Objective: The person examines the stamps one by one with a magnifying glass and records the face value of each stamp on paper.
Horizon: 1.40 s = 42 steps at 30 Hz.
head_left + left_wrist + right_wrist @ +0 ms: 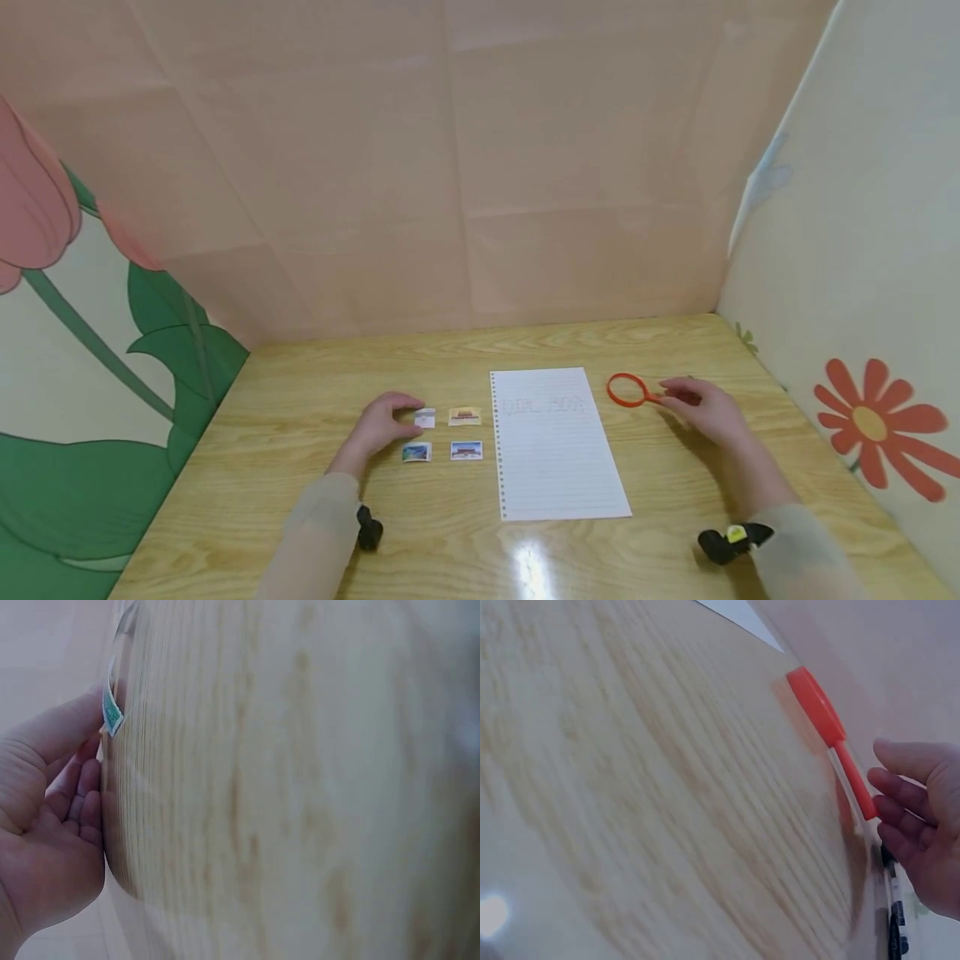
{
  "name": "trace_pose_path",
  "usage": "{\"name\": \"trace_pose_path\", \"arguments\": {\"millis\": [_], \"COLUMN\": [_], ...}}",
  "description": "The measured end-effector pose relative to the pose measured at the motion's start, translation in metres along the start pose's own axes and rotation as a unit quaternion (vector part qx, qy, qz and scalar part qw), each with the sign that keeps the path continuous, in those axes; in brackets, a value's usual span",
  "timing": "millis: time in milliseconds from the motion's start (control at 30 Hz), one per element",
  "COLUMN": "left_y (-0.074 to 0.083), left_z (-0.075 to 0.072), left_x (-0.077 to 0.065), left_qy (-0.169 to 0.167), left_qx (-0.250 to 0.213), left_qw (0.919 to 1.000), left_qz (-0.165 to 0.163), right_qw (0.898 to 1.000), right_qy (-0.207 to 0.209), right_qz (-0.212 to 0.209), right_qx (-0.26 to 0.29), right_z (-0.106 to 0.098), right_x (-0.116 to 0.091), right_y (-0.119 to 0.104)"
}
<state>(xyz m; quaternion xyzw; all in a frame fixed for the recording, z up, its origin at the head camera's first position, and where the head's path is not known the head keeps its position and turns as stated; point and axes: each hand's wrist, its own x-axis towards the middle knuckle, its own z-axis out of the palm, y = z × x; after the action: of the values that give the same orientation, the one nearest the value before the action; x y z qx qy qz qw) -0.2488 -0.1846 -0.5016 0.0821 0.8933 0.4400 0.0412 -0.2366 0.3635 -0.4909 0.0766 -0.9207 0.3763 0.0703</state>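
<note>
My left hand (380, 427) is at a small pale stamp (424, 418), its thumb and index finger spread on either side of it; whether they touch it is unclear. Close by lie a yellowish stamp (465, 416), a blue-green stamp (417, 452) and a stamp with a red building (467, 451). In the left wrist view a curled green-and-white stamp (113, 714) shows beside the thumb. On the right, my right hand (705, 408) is at the handle end of a red magnifying glass (817, 705), fingers loosely bent and thumb apart from them.
A lined sheet of paper (558, 467) with faint writing lies between the hands on the wooden table (420, 542). Pinkish sheeting (450, 167) stands behind the table, with flower-printed panels on both sides. Dark pen-like items (897, 922) appear beyond the right hand.
</note>
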Motion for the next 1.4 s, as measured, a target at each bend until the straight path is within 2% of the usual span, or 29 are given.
{"name": "trace_pose_path", "arguments": {"millis": [200, 333, 533, 700, 1000, 1400], "left_y": [0.000, 0.000, 0.001, 0.001, 0.001, 0.001], "left_z": [0.001, 0.001, 0.000, 0.000, 0.000, 0.000], "left_x": [0.000, 0.000, 0.000, -0.001, 0.000, 0.000], "left_qy": [0.001, -0.001, -0.001, 0.001, 0.000, -0.005], "left_qx": [-0.003, -0.002, -0.004, -0.006, -0.004, 0.003], "left_qw": [1.0000, 1.0000, 1.0000, 1.0000, 1.0000, 1.0000], "left_qz": [0.000, -0.002, -0.004, -0.003, -0.001, 0.001], "right_qw": [1.000, 0.999, 0.998, 0.997, 0.995, 0.996], "right_qy": [0.003, 0.013, 0.010, 0.007, -0.018, -0.012], "right_qz": [0.011, 0.015, 0.047, 0.038, 0.050, 0.023], "right_qx": [0.001, -0.025, -0.040, -0.066, -0.087, -0.084], "right_z": [-0.015, -0.024, -0.034, -0.039, -0.038, -0.033], "right_x": [-0.003, -0.004, -0.008, -0.008, -0.006, -0.006], "right_y": [0.007, 0.015, 0.024, 0.030, 0.046, 0.054]}}
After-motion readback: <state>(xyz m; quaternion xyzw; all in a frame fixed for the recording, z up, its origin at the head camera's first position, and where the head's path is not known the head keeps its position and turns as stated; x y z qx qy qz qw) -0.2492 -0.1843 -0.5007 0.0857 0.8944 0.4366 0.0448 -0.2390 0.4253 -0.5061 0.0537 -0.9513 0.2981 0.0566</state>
